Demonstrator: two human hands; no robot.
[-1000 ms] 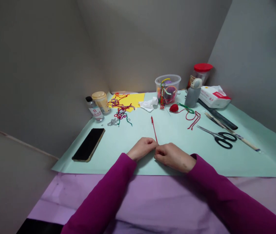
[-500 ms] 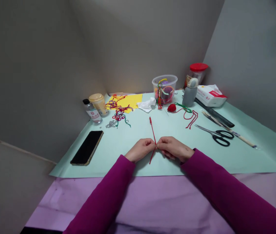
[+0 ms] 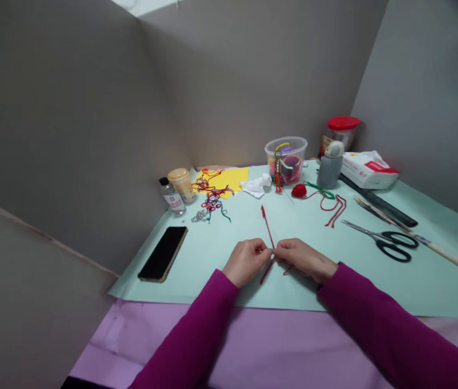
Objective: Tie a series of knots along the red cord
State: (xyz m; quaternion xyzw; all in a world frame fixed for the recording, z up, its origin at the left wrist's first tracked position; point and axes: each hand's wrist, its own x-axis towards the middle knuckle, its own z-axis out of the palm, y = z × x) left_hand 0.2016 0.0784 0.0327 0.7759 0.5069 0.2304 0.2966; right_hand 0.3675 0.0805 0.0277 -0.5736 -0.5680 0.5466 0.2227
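Note:
A red cord (image 3: 268,227) runs from a knotted far end on the green sheet toward me, and both hands pinch it at one spot. My left hand (image 3: 248,261) is closed, thumb and forefinger pressed on the cord. My right hand (image 3: 302,256) is closed in a pinch too, its fingertips touching those of the left. Loose red ends stick out below the fingers, one under each hand. The exact knot or crossing between the fingertips is hidden.
A phone (image 3: 163,254) lies left, scissors (image 3: 386,239) right. Behind stand a glue bottle (image 3: 173,197), a plastic tub (image 3: 285,162) of yarn, a grey bottle (image 3: 330,170) and a tissue pack (image 3: 370,170). A red yarn ball (image 3: 298,190) and metal rings (image 3: 200,216) lie between.
The whole view has shifted, so everything sits further right and lower. Both hands stay pinched on the red cord; a red end now shows below my right hand.

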